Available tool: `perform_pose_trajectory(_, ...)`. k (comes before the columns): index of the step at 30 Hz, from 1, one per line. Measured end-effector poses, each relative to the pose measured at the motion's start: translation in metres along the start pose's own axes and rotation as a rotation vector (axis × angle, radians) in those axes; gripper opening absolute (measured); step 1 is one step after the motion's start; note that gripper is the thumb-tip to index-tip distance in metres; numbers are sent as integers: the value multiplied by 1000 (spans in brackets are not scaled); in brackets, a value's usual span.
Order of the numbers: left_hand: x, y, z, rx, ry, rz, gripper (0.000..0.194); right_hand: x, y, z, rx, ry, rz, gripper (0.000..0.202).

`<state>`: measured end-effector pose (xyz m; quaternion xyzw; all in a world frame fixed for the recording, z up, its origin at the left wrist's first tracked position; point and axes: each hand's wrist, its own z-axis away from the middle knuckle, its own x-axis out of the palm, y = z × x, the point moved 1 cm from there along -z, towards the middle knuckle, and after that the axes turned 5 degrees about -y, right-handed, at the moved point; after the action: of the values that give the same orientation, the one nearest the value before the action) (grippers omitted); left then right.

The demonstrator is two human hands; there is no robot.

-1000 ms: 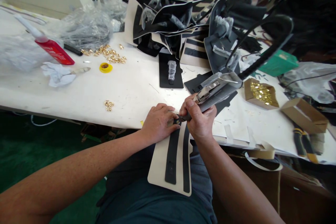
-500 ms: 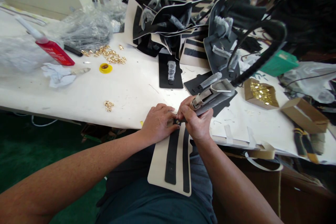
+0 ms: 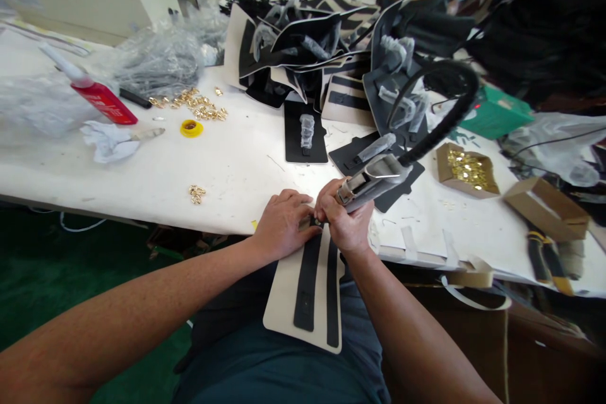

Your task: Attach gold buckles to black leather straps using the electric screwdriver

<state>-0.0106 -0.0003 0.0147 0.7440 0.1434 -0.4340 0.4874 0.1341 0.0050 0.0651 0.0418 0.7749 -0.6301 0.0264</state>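
Head view: right hand grips a metal tool, seemingly fastening the dark strap that left hand pinches; next needs steady alignment.

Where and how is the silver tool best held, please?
I would take the silver tool by its lower end, coming from the right and wrapping around it, much as the right hand does. The tool slants down toward the beige panel, the left hand occupies the left side, and the black loop leaves from the upper end.
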Motion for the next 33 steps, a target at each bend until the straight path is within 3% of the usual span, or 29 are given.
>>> perform_pose_trajectory(12,-2,7,2,8,26,-42,30,-2,-4,0,40,23,17,46)
perform_pose_trajectory(18,-3,11,2,1,31,-23,29,-12,-35,-15,21,6,40,57)
perform_pose_trajectory(21,-3,12,-2,-27,32,-19,47,-28,-44,-30,27,-3,290,52)
perform_pose_trajectory(25,-10,15,-12,-145,-25,-6,73,-50,-22,-39,66,-160,850,40)
perform_pose_trajectory(29,-22,18,-15,-196,-194,114,55,-63,11,-31,111,-245,1150,38)
perform_pose_trajectory(33,-34,23,-10,-216,-253,262,33,-66,25,-22,63,-241,1240,37)
